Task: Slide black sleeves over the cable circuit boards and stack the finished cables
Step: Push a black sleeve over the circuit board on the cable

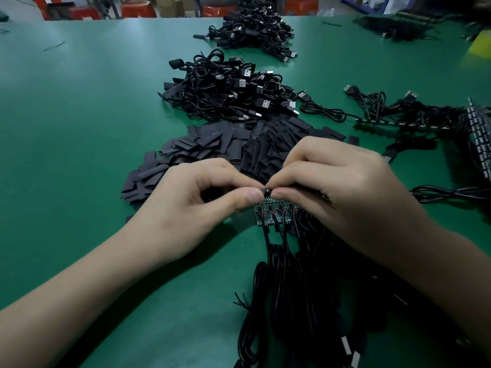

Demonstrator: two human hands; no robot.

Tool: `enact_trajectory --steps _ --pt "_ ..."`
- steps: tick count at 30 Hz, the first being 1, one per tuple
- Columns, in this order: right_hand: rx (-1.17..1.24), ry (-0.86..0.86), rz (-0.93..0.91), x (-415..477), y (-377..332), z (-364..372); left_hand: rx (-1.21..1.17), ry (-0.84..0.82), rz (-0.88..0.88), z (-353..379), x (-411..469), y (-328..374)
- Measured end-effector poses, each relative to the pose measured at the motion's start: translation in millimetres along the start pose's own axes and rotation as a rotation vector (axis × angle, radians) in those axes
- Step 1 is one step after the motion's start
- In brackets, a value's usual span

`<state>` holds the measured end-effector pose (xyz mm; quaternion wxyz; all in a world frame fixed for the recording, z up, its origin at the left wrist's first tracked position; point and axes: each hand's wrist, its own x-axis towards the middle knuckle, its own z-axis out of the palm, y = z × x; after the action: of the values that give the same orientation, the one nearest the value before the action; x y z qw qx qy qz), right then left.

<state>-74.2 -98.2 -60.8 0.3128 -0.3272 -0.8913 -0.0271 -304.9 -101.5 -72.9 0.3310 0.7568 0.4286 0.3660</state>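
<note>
Black and tiny, a piece point(266, 192), maybe a sleeve, is pinched by both grips, left hand point(191, 205) and right hand point(345, 187) equally near. The boards point(273, 215) lie just under the grip, long axes toward the person; loose sleeves point(212, 147) lie beyond, on the desk point(79, 128).

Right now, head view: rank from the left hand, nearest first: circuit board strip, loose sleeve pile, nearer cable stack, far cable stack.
From the left hand:
1. circuit board strip, at its fingertips, just to its right.
2. loose sleeve pile, directly behind the hand.
3. nearer cable stack, behind the sleeves.
4. far cable stack, farthest back, top of the view.
</note>
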Motion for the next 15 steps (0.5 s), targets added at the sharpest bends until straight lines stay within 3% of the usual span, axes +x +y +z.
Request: enact_trajectory --steps 15 --pt "0.004 0.152 -0.021 -1.3 -2.0 -0.6 0.0 0.102 0.135 2.9 -3.2 3.1"
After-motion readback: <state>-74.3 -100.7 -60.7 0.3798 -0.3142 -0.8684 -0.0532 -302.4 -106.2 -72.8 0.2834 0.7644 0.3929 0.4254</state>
